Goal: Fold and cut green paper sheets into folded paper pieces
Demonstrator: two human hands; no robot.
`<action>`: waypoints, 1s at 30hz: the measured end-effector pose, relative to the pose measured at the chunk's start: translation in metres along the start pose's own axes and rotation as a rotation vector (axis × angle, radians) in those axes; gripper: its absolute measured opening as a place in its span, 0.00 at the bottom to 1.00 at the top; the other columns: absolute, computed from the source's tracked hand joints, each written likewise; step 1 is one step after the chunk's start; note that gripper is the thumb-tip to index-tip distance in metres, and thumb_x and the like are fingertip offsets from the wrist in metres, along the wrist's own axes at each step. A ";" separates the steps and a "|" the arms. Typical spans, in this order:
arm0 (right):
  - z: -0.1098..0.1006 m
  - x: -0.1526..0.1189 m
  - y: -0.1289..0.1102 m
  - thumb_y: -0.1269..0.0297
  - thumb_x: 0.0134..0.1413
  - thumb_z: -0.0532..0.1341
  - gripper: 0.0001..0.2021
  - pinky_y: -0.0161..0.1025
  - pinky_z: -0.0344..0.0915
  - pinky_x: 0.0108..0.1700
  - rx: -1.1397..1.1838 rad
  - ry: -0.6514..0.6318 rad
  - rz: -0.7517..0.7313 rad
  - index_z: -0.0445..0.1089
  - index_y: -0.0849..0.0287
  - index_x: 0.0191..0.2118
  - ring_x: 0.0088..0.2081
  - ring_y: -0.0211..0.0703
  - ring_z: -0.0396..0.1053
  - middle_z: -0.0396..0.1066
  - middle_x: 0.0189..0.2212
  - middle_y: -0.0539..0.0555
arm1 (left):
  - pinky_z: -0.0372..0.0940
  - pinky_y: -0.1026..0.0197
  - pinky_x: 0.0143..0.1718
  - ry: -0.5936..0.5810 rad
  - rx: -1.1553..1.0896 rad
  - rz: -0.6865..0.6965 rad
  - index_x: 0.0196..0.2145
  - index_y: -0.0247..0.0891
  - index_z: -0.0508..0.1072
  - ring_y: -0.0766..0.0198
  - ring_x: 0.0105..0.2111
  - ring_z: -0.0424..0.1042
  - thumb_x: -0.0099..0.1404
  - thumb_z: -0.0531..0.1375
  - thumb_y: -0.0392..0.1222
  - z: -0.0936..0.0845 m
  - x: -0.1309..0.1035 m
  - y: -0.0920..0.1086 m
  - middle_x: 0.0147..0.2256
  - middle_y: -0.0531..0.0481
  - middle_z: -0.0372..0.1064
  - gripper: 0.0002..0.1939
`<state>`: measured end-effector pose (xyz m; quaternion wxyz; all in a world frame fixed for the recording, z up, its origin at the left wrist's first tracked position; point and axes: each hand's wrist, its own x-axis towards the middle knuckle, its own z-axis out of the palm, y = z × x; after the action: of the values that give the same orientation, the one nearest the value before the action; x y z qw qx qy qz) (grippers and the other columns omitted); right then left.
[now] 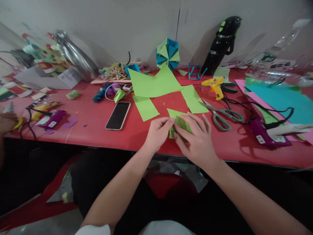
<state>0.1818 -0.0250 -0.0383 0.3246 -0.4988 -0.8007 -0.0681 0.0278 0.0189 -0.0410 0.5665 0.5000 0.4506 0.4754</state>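
Note:
A small piece of green paper [173,114] is between my two hands above the front part of the red table [93,137]. My left hand [158,133] pinches its left edge between thumb and fingers. Over its right side lies my right hand [195,137], with fingers bent and the fingertips on the paper. Part of the sheet is hidden behind those fingers. Beyond my hands are a larger green sheet [154,83] and two green rectangles, one on the left [146,107] and one on the right [194,99].
Right of my hands lie grey-handled scissors [221,119], a yellow glue gun [215,86] and a purple power strip [266,135]. A phone [118,116] lies to the left. Against the wall stand a black bottle [220,45] and a blue-green folded paper ball [168,54]. Another person's hand [7,122] shows far left.

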 end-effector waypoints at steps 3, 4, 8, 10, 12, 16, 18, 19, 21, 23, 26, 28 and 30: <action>0.000 -0.001 -0.002 0.60 0.65 0.60 0.17 0.64 0.44 0.70 -0.018 -0.037 -0.008 0.75 0.54 0.56 0.67 0.61 0.59 0.67 0.63 0.61 | 0.54 0.66 0.23 0.053 0.047 0.042 0.26 0.36 0.74 0.71 0.22 0.58 0.67 0.62 0.49 0.000 0.000 0.001 0.22 0.55 0.62 0.16; 0.000 -0.002 -0.002 0.59 0.65 0.60 0.18 0.64 0.44 0.70 -0.013 -0.043 -0.008 0.75 0.54 0.57 0.67 0.62 0.58 0.66 0.64 0.62 | 0.55 0.66 0.24 0.063 0.065 0.056 0.26 0.36 0.74 0.70 0.23 0.58 0.68 0.61 0.49 -0.001 0.000 0.002 0.23 0.55 0.62 0.16; -0.002 -0.004 -0.001 0.58 0.65 0.61 0.16 0.65 0.47 0.69 0.141 0.027 0.025 0.75 0.51 0.56 0.70 0.64 0.51 0.56 0.69 0.60 | 0.53 0.65 0.25 0.085 0.189 0.171 0.25 0.37 0.71 0.69 0.24 0.57 0.69 0.60 0.50 -0.007 0.002 0.007 0.22 0.55 0.59 0.18; -0.001 -0.003 0.002 0.59 0.64 0.62 0.19 0.64 0.51 0.68 0.318 0.104 0.136 0.71 0.48 0.60 0.71 0.61 0.51 0.55 0.70 0.59 | 0.49 0.64 0.24 0.111 0.230 0.233 0.24 0.37 0.67 0.69 0.23 0.53 0.69 0.60 0.51 -0.012 0.003 0.010 0.21 0.56 0.53 0.20; 0.002 0.000 0.006 0.58 0.63 0.63 0.26 0.62 0.57 0.66 0.598 0.170 0.333 0.63 0.47 0.65 0.69 0.57 0.56 0.58 0.68 0.59 | 0.47 0.63 0.23 0.145 0.220 0.280 0.23 0.38 0.65 0.69 0.22 0.50 0.70 0.60 0.52 -0.015 0.004 0.012 0.21 0.56 0.50 0.21; 0.011 0.006 0.015 0.54 0.59 0.67 0.22 0.53 0.72 0.55 1.283 0.018 0.754 0.71 0.50 0.57 0.55 0.52 0.73 0.73 0.57 0.57 | 0.47 0.63 0.23 0.174 0.181 0.323 0.24 0.38 0.65 0.68 0.23 0.50 0.70 0.60 0.53 -0.014 0.003 0.012 0.22 0.56 0.49 0.21; 0.012 0.007 0.016 0.55 0.54 0.71 0.17 0.47 0.75 0.47 1.444 -0.092 0.876 0.78 0.53 0.48 0.45 0.48 0.77 0.79 0.48 0.56 | 0.48 0.64 0.23 0.178 0.181 0.326 0.25 0.38 0.66 0.68 0.23 0.50 0.70 0.60 0.53 -0.013 0.002 0.012 0.22 0.56 0.50 0.20; 0.012 0.007 0.015 0.57 0.51 0.73 0.15 0.45 0.75 0.45 1.476 -0.112 0.908 0.80 0.54 0.44 0.41 0.46 0.77 0.80 0.44 0.56 | 0.49 0.64 0.24 0.184 0.187 0.326 0.25 0.38 0.66 0.68 0.23 0.51 0.70 0.60 0.52 -0.013 0.002 0.013 0.23 0.55 0.51 0.20; 0.011 0.007 0.014 0.59 0.48 0.75 0.10 0.40 0.74 0.41 1.503 -0.110 0.934 0.81 0.56 0.36 0.33 0.41 0.76 0.81 0.34 0.53 | 0.50 0.63 0.24 0.204 0.207 0.330 0.25 0.38 0.65 0.68 0.24 0.51 0.71 0.59 0.52 -0.015 0.003 0.013 0.23 0.56 0.51 0.20; 0.009 0.007 0.013 0.59 0.49 0.75 0.08 0.37 0.73 0.38 1.507 -0.090 0.942 0.81 0.57 0.31 0.29 0.37 0.74 0.78 0.26 0.51 | 0.50 0.63 0.25 0.226 0.225 0.339 0.25 0.38 0.65 0.69 0.24 0.50 0.71 0.59 0.51 -0.017 0.004 0.014 0.23 0.56 0.50 0.20; 0.008 0.009 0.012 0.59 0.50 0.74 0.07 0.37 0.73 0.40 1.547 -0.032 0.947 0.81 0.54 0.33 0.34 0.39 0.76 0.80 0.32 0.51 | 0.49 0.63 0.24 0.235 0.224 0.346 0.24 0.38 0.63 0.69 0.23 0.49 0.71 0.59 0.51 -0.017 0.005 0.014 0.23 0.56 0.49 0.21; 0.008 0.010 0.010 0.59 0.50 0.74 0.10 0.40 0.74 0.45 1.617 -0.018 0.949 0.81 0.51 0.40 0.42 0.43 0.77 0.81 0.42 0.52 | 0.49 0.63 0.24 0.214 0.217 0.334 0.24 0.38 0.63 0.68 0.23 0.50 0.71 0.59 0.51 -0.014 0.003 0.013 0.22 0.56 0.49 0.21; 0.007 0.012 0.008 0.60 0.50 0.74 0.13 0.44 0.74 0.48 1.678 -0.027 0.966 0.81 0.50 0.44 0.48 0.47 0.77 0.80 0.49 0.53 | 0.50 0.63 0.24 0.187 0.227 0.319 0.25 0.38 0.65 0.68 0.23 0.51 0.71 0.59 0.51 -0.009 0.000 0.012 0.22 0.56 0.51 0.20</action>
<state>0.1815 -0.0090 -0.0383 0.5590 -0.3810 -0.3013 0.6720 0.0180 0.0206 -0.0297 0.3800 0.5790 0.4672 0.5496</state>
